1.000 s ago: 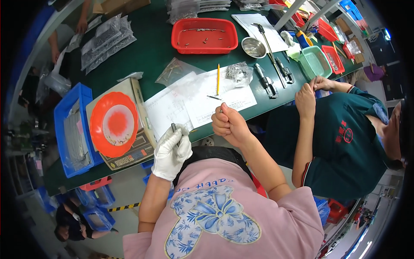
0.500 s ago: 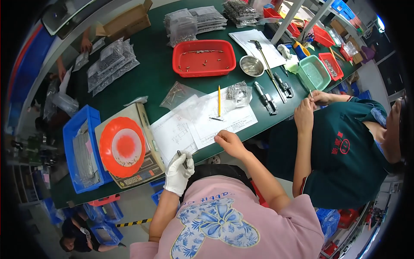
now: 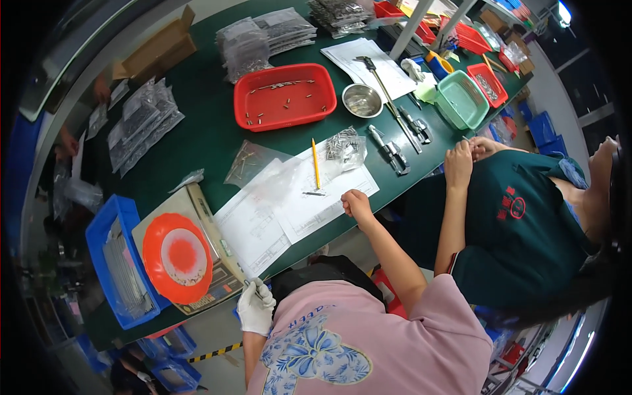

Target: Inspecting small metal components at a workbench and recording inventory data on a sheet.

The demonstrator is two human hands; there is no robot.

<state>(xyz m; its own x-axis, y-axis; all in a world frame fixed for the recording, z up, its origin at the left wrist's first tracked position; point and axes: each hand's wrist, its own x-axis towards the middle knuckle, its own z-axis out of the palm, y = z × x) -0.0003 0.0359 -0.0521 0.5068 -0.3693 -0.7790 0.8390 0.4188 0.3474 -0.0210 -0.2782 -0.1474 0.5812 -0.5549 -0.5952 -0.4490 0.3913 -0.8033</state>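
My left hand (image 3: pixel 255 306) wears a white glove and sits just below the table's near edge, pinching a small metal part beside a weighing scale (image 3: pixel 217 280) that carries an orange dish (image 3: pixel 178 257). My right hand (image 3: pixel 355 204) is bare, with its fingers curled, and rests on the near edge of white paper drawings (image 3: pixel 289 214). A small metal pin (image 3: pixel 315 193) lies on the paper just left of that hand. A yellow pencil (image 3: pixel 316 163) and a clear bag of metal parts (image 3: pixel 342 146) lie further back.
A co-worker in a dark green shirt (image 3: pixel 520 224) stands at my right, hands (image 3: pixel 464 155) at the table edge. On the green table are a red tray (image 3: pixel 284 97), steel bowl (image 3: pixel 361 100), calipers (image 3: pixel 388 108), green basin (image 3: pixel 463 99) and blue bin (image 3: pixel 112 263).
My hands were close together in front of me. The right hand has reached forward onto the paper and the gloved left hand has dropped toward the table edge near the scale.
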